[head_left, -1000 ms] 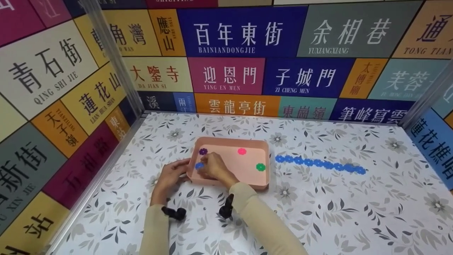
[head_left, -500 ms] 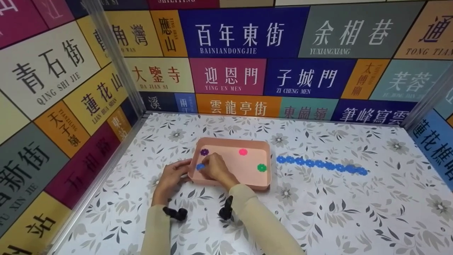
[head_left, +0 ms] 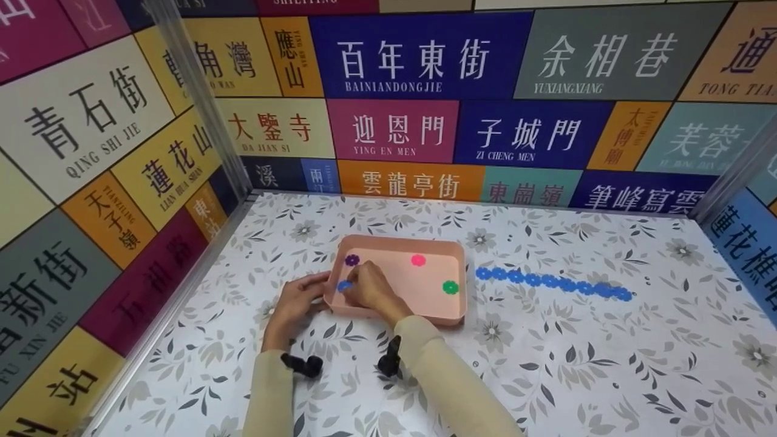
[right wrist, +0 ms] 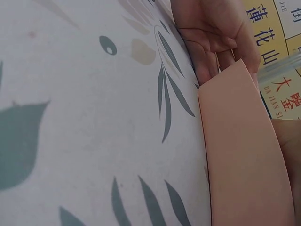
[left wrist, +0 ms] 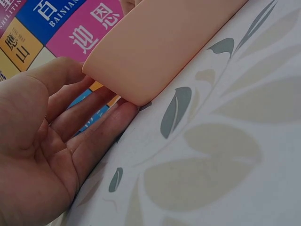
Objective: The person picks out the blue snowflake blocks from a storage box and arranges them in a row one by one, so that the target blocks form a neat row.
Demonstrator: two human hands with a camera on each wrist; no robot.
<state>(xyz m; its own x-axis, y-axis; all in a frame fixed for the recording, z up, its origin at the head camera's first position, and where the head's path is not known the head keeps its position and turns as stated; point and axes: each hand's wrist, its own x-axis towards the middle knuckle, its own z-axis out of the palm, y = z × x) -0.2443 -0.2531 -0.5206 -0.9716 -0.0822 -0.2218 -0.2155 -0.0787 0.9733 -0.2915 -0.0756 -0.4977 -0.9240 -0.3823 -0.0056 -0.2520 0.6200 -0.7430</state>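
A shallow pink tray (head_left: 394,311) stands on the patterned table. My right hand (head_left: 371,290) reaches into its left part. The fingers are curled and pinch a small blue flower-shaped piece (head_left: 345,285), partly covered by the hand; the fingertips are hidden. At the tray's left end, my left hand (head_left: 297,302) steadies it with lightly bent fingers; in the left wrist view the thumb and fingertips touch the outer wall and rim. Also inside lie a purple flower piece (head_left: 352,260), a pink flower piece (head_left: 417,260) and a green flower piece (head_left: 450,287).
Right of the tray, several blue flower pieces (head_left: 549,281) form a slanting row on the white floral tabletop (head_left: 595,358). Panels with printed signs (head_left: 394,130) wall off the back and both sides. A black wrist strap (head_left: 303,365) shows on the left sleeve.
Both hands stay at the same spots on and in the tray. The whole head view has shifted slightly; the pieces have not visibly moved.
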